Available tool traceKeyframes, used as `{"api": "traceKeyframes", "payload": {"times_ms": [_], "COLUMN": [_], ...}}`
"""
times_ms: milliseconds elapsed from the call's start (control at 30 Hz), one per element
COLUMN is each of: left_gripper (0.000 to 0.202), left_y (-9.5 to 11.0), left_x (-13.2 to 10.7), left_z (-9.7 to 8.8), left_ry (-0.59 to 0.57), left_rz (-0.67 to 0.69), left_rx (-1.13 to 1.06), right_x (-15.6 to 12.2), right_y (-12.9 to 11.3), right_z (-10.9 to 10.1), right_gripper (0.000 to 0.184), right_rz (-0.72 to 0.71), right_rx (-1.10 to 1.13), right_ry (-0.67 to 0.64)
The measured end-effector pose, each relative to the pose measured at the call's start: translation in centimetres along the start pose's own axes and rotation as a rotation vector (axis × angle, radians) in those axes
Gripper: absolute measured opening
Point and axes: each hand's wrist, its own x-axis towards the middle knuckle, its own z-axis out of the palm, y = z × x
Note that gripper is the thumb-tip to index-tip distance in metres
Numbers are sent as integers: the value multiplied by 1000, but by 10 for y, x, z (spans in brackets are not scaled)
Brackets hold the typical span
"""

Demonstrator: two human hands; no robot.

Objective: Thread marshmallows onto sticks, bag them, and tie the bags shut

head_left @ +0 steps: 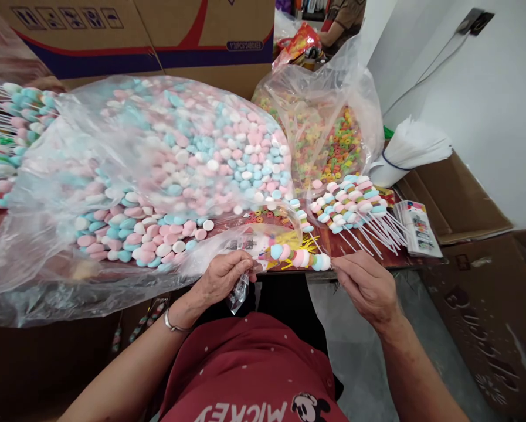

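Note:
A candy skewer (300, 258) of pink, white and blue rounds with coloured rings between them lies level between my two hands. My right hand (368, 287) is closed in a pinch at its right end, where the stick is mostly hidden by the fingers. My left hand (225, 278), a bracelet on its wrist, pinches a small clear plastic bag (239, 296) that hangs below the fingers. Yellow twist ties (313, 241) lie just behind the skewer. Finished candy skewers (355, 202) are piled behind my right hand, white sticks toward me.
A large clear bag of pastel candies (192, 140) spills onto the table at left. Behind stand a bag of ring candies (333, 140) and a carton (157, 35). At right are a holder of white sticks (394, 167), printed cards (418, 228) and open boxes (482, 316).

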Motion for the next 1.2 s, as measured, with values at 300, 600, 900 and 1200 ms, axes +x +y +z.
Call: {"api": "traceKeyframes", "payload": {"times_ms": [300,600,900,1200], "left_gripper": [39,37,31,40], "left_y": [-3,-6,-2,-8], "left_x": [0,-5,0,3], "left_z": [-4,-13,-2,-4], "left_ry": [-45,-19,-32,-30], "left_rz": [-17,-109,-47,-52], "left_rx": [-6,-116,-292,-35], "right_x": [1,-5,-1,1], "right_y": [2,12,9,2], "right_z": [-3,-7,-11,-25], "right_gripper": [29,27,26,29], "right_rz": [15,-38,-96,-70], "right_rx": [-4,-75,-165,-138], "right_ry": [16,-1,-7,-16]}}
